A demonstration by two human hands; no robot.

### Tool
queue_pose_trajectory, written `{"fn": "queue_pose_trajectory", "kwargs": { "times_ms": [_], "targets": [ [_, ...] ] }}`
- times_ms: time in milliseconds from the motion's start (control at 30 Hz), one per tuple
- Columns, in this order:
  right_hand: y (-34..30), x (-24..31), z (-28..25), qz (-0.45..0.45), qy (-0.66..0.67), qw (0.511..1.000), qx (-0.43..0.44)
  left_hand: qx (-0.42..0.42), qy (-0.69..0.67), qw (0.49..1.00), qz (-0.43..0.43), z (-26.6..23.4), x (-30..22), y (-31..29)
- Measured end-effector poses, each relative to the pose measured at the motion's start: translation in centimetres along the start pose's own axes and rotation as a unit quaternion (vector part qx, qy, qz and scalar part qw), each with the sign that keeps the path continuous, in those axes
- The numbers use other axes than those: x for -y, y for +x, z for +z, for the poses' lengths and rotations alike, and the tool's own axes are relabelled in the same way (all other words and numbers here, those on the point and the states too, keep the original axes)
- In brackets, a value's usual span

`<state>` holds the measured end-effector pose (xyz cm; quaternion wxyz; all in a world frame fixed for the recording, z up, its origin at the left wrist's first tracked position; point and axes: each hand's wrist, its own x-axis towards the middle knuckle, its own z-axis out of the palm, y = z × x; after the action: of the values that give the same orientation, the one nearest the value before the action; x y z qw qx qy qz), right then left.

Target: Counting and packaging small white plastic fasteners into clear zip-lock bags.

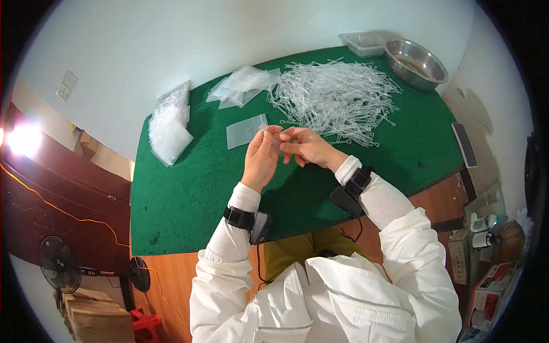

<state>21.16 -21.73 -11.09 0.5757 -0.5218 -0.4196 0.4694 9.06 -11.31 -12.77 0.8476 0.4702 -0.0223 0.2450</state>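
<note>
My left hand [261,158] is raised over the middle of the green table, its thumb and fingers pinched on a small clear plastic piece whose looped tip shows above the fingertips. Close beside it, my right hand [309,147] has its fingers curled and its thumb bent inward; what it holds, if anything, is too small to make out. A single clear zip bag [241,134] lies flat just left of my fingertips. Beyond my right hand spreads a large heap of thin clear plastic strips with looped ends [337,97].
Several loose clear bags [243,86] lie at the back, and a stack of bags [168,134] sits at the left. A clear plastic tray [364,43] and a steel bowl [416,64] stand at the back right. A phone [464,145] lies at the green table's [189,211] right edge.
</note>
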Motion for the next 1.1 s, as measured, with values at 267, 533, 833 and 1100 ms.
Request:
{"fn": "queue_pose_trajectory", "kwargs": {
  "times_ms": [267,533,833,1100],
  "targets": [
    [1.0,-1.5,-1.6,-0.026,-0.063,0.997,-0.044,-0.188,0.003,0.977,0.099,-0.9,-0.6,0.6],
    [1.1,-1.8,-5.9,-0.177,-0.317,0.895,-0.259,-0.34,0.016,0.934,0.107,-3.7,-2.0,0.3],
    [0.3,-2.0,-6.6,-0.122,-0.589,0.752,-0.27,-0.348,0.024,0.933,0.091,-3.3,-2.4,0.1],
    [0.2,-1.7,-6.0,-0.123,-0.587,0.757,-0.259,-0.339,0.026,0.937,0.083,-3.2,-2.3,0.1]
  ]
}}
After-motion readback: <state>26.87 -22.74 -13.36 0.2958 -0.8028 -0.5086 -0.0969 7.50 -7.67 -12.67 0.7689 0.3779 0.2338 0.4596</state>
